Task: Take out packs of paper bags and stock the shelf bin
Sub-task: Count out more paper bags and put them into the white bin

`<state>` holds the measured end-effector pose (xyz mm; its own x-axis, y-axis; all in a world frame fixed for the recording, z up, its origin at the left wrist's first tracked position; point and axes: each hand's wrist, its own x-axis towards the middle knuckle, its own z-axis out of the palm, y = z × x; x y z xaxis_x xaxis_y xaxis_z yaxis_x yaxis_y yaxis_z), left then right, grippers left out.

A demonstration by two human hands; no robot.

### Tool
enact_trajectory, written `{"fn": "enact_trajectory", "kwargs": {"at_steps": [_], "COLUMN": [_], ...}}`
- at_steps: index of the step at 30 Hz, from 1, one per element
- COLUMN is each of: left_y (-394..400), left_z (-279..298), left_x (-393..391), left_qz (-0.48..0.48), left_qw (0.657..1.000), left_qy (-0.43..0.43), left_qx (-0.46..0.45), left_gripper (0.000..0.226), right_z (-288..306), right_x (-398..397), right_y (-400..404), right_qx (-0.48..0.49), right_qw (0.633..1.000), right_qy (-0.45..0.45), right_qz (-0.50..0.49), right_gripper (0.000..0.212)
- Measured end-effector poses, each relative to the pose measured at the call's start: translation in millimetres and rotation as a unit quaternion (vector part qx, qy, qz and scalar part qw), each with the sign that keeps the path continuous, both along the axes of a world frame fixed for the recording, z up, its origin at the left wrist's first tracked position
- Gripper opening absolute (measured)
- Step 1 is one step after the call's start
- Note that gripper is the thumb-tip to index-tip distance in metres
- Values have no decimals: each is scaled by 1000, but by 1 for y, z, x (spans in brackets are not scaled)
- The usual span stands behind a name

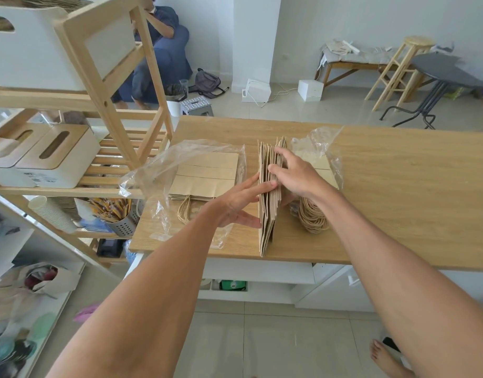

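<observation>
Both hands clamped on one stack of paper bags (267,203), standing on edge on the wooden surface (398,186). Left hand (239,200) pressed flat against the stack's left face, fingers straight, thumb low near the base. Right hand (295,173) curled over the top edge from the right, fingertips pinching the folded rims. Probably squaring the loose bags by squeezing from both sides so the bundle moves as one block.

Just left of the left hand: a second pack (205,175) lying flat, half inside a torn clear wrapper (164,170), twine handles poking toward the near edge. Just beyond and right of the right hand: another crumpled wrapper (319,143) over flat bags, with a coil of twine handles (314,216) below the right wrist.

Further left of the left hand: a wooden shelf rack (104,85) holding white bins (30,50), the upper one seemingly the destination. Stocking not yet done for this stack.

Far behind the hands: a seated person (158,55), partly hidden by the rack.
</observation>
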<state>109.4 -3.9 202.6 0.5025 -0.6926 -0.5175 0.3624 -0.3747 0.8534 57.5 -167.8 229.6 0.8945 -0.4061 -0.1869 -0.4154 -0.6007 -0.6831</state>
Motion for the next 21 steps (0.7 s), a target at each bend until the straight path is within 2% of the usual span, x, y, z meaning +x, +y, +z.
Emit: {"fn": "enact_trajectory", "kwargs": {"at_steps": [4, 8, 13, 16, 21], "left_y": [1, 2, 0, 2, 7], "left_z": [1, 1, 2, 0, -7], "left_x": [-2, -4, -3, -2, 5], "left_qz": [4, 16, 1, -9, -11], "left_qw": [1000, 1000, 1000, 1000, 999], "left_qy": [7, -2, -2, 6, 31], "left_qx": [-2, -8, -10, -15, 0], "left_gripper": [102, 97, 97, 95, 99], "right_z": [0, 0, -3, -6, -5], "right_x": [-4, -5, -2, -5, -13], "right_y": [-3, -10, -9, -14, -19], "right_qx": [4, -34, 13, 48, 1], "right_qw": [1000, 999, 1000, 999, 1000], "right_qy": [-2, -2, 17, 9, -11], "right_qz": [21, 0, -17, -14, -25], "right_gripper": [59, 47, 76, 67, 55]}}
